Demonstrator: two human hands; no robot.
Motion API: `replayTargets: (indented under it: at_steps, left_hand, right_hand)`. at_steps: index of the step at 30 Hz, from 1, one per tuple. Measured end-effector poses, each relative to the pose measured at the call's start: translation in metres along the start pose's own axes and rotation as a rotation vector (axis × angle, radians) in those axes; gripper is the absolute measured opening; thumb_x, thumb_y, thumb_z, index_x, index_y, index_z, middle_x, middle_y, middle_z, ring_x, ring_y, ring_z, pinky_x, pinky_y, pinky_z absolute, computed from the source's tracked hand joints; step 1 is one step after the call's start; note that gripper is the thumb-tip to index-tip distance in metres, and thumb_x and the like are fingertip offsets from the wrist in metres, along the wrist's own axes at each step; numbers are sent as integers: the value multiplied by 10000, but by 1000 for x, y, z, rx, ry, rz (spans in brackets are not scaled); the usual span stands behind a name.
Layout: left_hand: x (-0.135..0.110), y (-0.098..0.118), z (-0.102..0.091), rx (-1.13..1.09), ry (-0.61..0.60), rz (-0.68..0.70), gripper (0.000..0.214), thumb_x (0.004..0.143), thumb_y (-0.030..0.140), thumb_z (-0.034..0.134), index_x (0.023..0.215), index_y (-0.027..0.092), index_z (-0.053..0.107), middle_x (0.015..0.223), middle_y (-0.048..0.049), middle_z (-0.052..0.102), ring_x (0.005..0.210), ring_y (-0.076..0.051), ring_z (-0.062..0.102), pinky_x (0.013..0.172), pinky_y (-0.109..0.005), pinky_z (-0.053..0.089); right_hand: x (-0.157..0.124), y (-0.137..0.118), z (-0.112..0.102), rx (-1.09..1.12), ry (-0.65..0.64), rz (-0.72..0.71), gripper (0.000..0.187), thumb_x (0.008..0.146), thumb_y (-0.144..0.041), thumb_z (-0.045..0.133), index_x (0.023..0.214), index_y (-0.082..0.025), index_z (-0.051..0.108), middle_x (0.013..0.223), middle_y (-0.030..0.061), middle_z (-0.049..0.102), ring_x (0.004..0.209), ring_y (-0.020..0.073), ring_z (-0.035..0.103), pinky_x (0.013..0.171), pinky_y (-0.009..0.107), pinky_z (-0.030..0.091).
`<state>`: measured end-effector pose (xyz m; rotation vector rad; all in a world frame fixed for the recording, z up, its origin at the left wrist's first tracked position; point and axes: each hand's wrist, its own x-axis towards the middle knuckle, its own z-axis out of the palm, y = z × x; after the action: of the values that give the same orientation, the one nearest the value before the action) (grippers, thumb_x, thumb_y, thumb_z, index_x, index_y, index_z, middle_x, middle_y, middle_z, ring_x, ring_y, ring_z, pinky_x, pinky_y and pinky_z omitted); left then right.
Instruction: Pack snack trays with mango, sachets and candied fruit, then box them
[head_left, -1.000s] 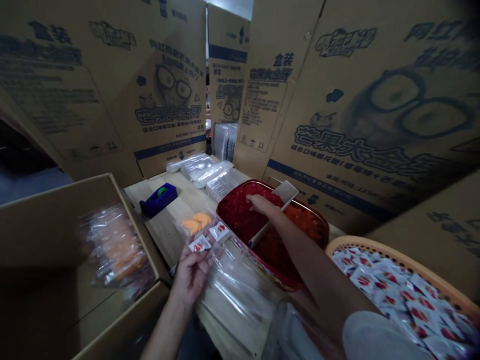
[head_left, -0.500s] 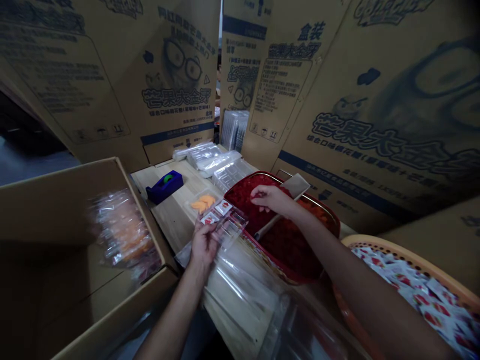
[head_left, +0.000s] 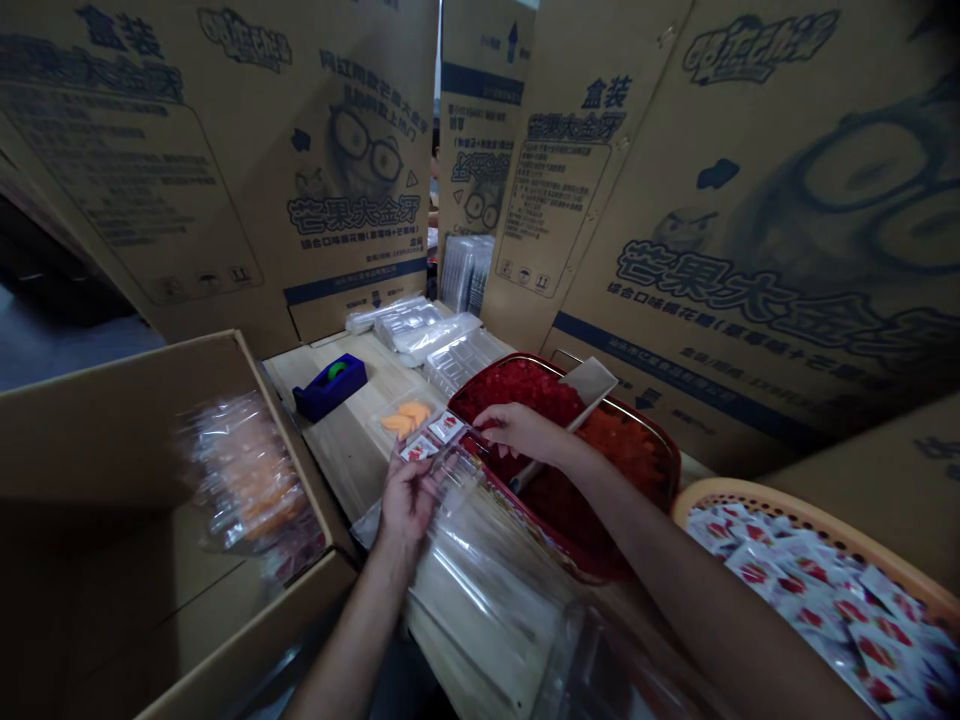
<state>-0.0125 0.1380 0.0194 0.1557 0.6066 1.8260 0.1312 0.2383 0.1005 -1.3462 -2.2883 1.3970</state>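
Observation:
My left hand [head_left: 407, 500] grips a clear compartmented plastic tray [head_left: 459, 470] at its near left side. Orange crescent-shaped pieces [head_left: 406, 419] lie in the tray's far compartment. Two small white sachets with red print sit in the middle, a nearer sachet [head_left: 418, 449] and a farther sachet [head_left: 448, 427]. My right hand [head_left: 517, 432] is above the near left edge of a red-rimmed tub [head_left: 551, 545], beside the tray. Its fingers are bent together, and what they hold is hidden. Red pieces [head_left: 525, 388] fill the tub's far left part, orange-red pieces [head_left: 626, 440] its right.
A white scoop [head_left: 590, 383] lies across the tub. At right stands an orange basket [head_left: 720, 488] of sachets. A blue tape dispenser [head_left: 330, 387] and stacked clear trays [head_left: 461, 360] are behind. An open carton [head_left: 247, 365] at left holds bagged packs [head_left: 247, 460]. Tall cardboard boxes [head_left: 360, 100] wall the back.
My right hand has moved left and down from over the red pieces toward the tray. My left hand keeps hold of the tray in nearly the same place. The view has tilted slightly.

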Motion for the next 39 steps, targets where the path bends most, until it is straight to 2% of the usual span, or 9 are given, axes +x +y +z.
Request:
replayTargets:
  at_steps: [9, 14, 20, 25, 28, 30, 33, 36, 39]
  left_hand:
    - [-1, 1, 1, -46, -9, -15, 577, 564, -59, 554, 1034, 275, 551, 992, -10, 651, 921, -214, 617, 889, -502, 445]
    - [0, 2, 1, -32, -10, -14, 558, 553, -54, 559, 1004, 274, 558, 970, -7, 655, 900, -210, 621, 877, -496, 454]
    - [1, 1, 1, 9, -27, -4, 537, 556, -25, 553, 999, 279, 547, 1009, 3, 640, 936, -200, 609, 871, -461, 463]
    - [2, 1, 3, 37, -16, -12, 520, 551, -11, 554, 999, 252, 538, 969, -8, 641, 853, -179, 625, 799, -398, 505]
    - [3, 0, 3, 43, 3, -1, 538, 554, -12, 547, 1026, 247, 528, 923, -2, 648, 788, -149, 630, 730, -319, 520]
    - [4, 0, 2, 40, 4, 3, 535, 559, -13, 541, 1027, 247, 527, 945, -4, 649, 817, -155, 630, 735, -319, 519]
    - [3, 0, 1, 9, -6, -6, 520, 566, -19, 537, 1011, 251, 533, 996, -8, 646, 909, -201, 618, 796, -416, 505]
    - [1, 1, 2, -25, 9, -1, 519, 568, -29, 535, 1002, 255, 540, 1033, -6, 640, 958, -220, 604, 837, -470, 482]
    - [0, 4, 3, -18, 23, 41, 513, 577, -24, 535, 1003, 260, 547, 1051, -3, 638, 966, -202, 600, 857, -449, 480]
  right_hand:
    - [-2, 2, 4, 4, 25, -13, 175, 766, -56, 485, 854, -149, 604, 443, -76, 473, 404, 60, 466, 374, 138, 312]
    - [-6, -1, 4, 139, 43, -31, 124, 742, -39, 488, 729, -157, 524, 516, -73, 503, 403, 55, 481, 361, 145, 345]
    - [-8, -5, 6, 250, 70, -67, 87, 730, -74, 518, 764, -154, 517, 535, -67, 511, 438, 60, 492, 385, 150, 356]
    - [-13, -14, 29, 199, -7, -202, 92, 681, -139, 598, 767, -143, 564, 549, -71, 487, 476, 57, 452, 431, 158, 338]
    - [-14, -15, 46, 69, 12, -294, 124, 641, -134, 637, 761, -136, 607, 588, -58, 501, 525, 57, 437, 474, 157, 335]
    - [-12, -13, 48, 36, 45, -308, 164, 670, -172, 629, 831, -146, 620, 633, -44, 536, 552, 65, 459, 498, 160, 354]
    - [-6, -4, 30, -15, 174, -212, 171, 777, -221, 520, 917, -161, 596, 691, -18, 586, 555, 82, 502, 508, 174, 387]
    - [4, 12, -2, -374, 292, -72, 180, 801, -161, 451, 887, -155, 609, 766, 25, 632, 615, 111, 557, 552, 193, 403]
    - [13, 28, -23, -634, 186, -19, 175, 761, -117, 502, 849, -151, 650, 817, 48, 665, 727, 139, 597, 623, 199, 403]
